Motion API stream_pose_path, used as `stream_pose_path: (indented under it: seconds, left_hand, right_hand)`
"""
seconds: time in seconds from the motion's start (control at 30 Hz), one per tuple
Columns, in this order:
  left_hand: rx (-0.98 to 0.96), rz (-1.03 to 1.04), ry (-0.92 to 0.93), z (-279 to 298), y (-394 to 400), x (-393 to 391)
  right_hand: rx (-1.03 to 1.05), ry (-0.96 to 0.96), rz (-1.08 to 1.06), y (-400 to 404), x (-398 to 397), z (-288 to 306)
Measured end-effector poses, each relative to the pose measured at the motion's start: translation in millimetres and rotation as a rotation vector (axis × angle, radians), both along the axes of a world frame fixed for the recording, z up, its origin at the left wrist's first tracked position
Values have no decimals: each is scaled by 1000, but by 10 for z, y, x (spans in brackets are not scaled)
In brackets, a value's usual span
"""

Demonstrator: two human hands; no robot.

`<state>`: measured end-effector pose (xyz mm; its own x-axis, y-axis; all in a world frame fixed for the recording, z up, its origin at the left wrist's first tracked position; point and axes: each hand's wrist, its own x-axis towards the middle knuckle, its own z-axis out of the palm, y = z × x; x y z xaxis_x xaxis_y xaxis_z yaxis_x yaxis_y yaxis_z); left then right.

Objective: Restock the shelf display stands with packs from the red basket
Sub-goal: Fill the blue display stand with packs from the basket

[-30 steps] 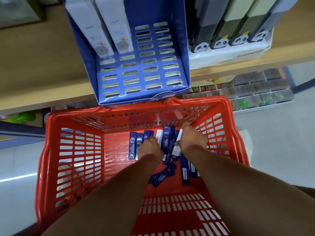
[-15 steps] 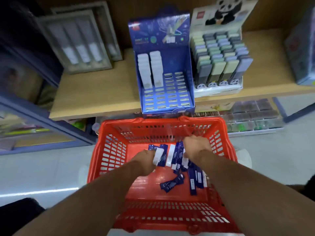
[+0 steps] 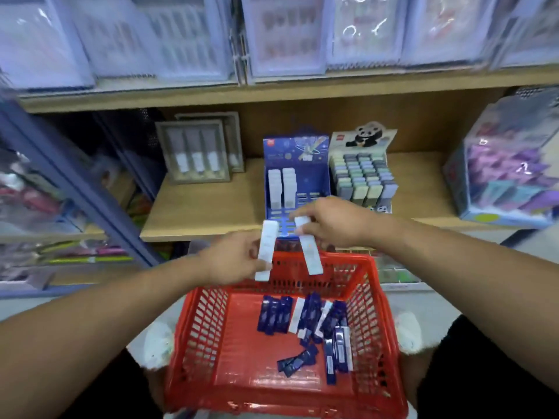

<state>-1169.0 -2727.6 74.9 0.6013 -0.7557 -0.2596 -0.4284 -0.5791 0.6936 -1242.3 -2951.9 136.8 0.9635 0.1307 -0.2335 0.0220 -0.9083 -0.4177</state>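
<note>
Now both hands [image 3: 239, 257] [image 3: 331, 223] hold white packs [image 3: 266, 249] above basket [image 3: 211, 325].

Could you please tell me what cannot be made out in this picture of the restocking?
Head view, all of it:
- Print on the white pack in the left hand and on the one in the right hand: too small and blurred.
- Front rows of the blue display stand: hidden behind both hands.
- Drawers on the top shelf: motion blur hides their contents.
- Near rim of the red basket: cut off by the bottom edge.

Stationery shop: stocked wooden shelf [image 3: 211, 207], display stands [image 3: 295, 176], red basket [image 3: 384, 328].
</note>
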Motion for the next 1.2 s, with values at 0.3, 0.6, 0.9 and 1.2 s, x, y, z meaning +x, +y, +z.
stream_pose_path:
  seconds: [0.3, 0.6, 0.9, 1.2]
  left_hand:
    - [-137, 272, -84, -23, -181, 318]
    - [-73, 512, -39, -156, -352, 508]
    - [-256, 646, 321, -352, -474, 537]
    - [-260, 633, 290, -404, -517, 491]
  right_hand:
    - [422, -40, -362, -141, 290, -173]
    - [313, -368, -366, -6, 650, -396]
    - [285, -432, -348, 12, 806, -570]
    - [284, -423, -305, 36, 786, -583]
